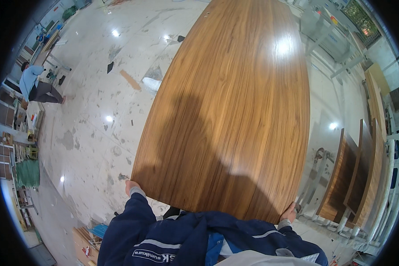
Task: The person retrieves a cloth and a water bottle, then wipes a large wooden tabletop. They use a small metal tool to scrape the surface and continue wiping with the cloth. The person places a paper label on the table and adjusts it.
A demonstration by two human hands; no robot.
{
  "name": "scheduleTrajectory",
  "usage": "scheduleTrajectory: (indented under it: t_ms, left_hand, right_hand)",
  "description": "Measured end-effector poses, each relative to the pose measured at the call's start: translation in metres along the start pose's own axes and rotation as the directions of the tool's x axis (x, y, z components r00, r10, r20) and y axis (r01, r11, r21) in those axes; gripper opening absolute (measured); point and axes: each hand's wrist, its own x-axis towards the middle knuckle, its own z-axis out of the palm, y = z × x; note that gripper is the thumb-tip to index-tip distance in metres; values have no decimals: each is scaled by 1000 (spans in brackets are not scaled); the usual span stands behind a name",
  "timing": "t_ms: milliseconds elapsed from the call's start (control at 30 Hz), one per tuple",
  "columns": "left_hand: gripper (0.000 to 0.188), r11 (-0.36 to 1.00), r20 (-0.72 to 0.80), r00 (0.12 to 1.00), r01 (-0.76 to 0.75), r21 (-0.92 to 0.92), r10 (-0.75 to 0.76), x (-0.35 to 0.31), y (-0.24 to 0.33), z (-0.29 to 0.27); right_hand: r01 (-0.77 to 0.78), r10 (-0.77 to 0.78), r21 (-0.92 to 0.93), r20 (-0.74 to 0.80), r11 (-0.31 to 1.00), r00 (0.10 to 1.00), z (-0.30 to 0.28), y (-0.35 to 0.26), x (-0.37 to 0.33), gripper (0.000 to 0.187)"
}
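Note:
A long wood-grain panel [235, 106] stretches away from my body toward the top of the view, brown with dark streaks and a bright glare at its far right. My left hand [134, 187] grips its near left corner, the fingers partly hidden at the edge. At the near right corner my right hand [289, 213] is closed on the panel's edge, with the fingertips beneath out of sight. My shadow falls across the near half of the surface. Both forearms are in dark blue sleeves.
Brown boards [359, 173] stand upright on a metal rack to the right. Behind them is a large grey machine [328, 37]. A person [33, 84] in a light blue top works at far left. Scraps, including a brown strip [130, 80], litter the pale floor [88, 146].

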Motion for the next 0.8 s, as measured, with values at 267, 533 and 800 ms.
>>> scheduleTrajectory:
  t_ms: [267, 533, 800]
  left_hand:
    - [64, 991, 14, 1000, 5, -137, -3, 40, -28, 15]
    - [62, 988, 2, 1000, -5, -156, 6, 53, -34, 20]
    - [62, 981, -5, 995, 93, -170, -95, 61, -35, 26]
  right_hand:
    - [21, -21, 82, 2, 996, 1000, -3, -4, -9, 93]
    - [-21, 20, 60, 26, 998, 999, 6, 13, 0, 91]
    - [-17, 15, 91, 20, 996, 1000, 9, 19, -5, 86]
